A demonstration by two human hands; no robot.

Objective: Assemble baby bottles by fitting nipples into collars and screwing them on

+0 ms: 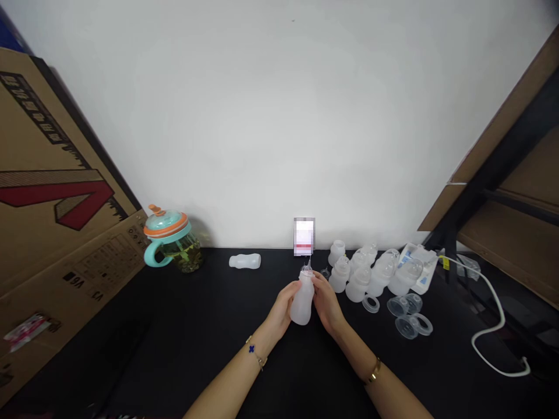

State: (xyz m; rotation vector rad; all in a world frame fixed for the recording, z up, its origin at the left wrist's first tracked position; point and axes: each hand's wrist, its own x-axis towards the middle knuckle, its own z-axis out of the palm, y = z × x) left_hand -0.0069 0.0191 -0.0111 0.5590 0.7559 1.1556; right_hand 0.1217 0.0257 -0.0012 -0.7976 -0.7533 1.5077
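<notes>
A translucent white bottle is held slightly tilted over the black table, its neck pointing away from me. My left hand is closed round the bottle's left side. At the neck, the fingers of my right hand press on the right side. A clear pointed piece stands at the bottle's mouth; whether it is attached cannot be made out. Several white bottles stand to the right of my right hand, some with clear domed tops. Another white bottle lies on its side to the left.
Clear caps and rings lie at the right of the black table. A teal-lidded jug stands back left, beside a large carton. A blurred screen leans on the wall. A white cable curves at right.
</notes>
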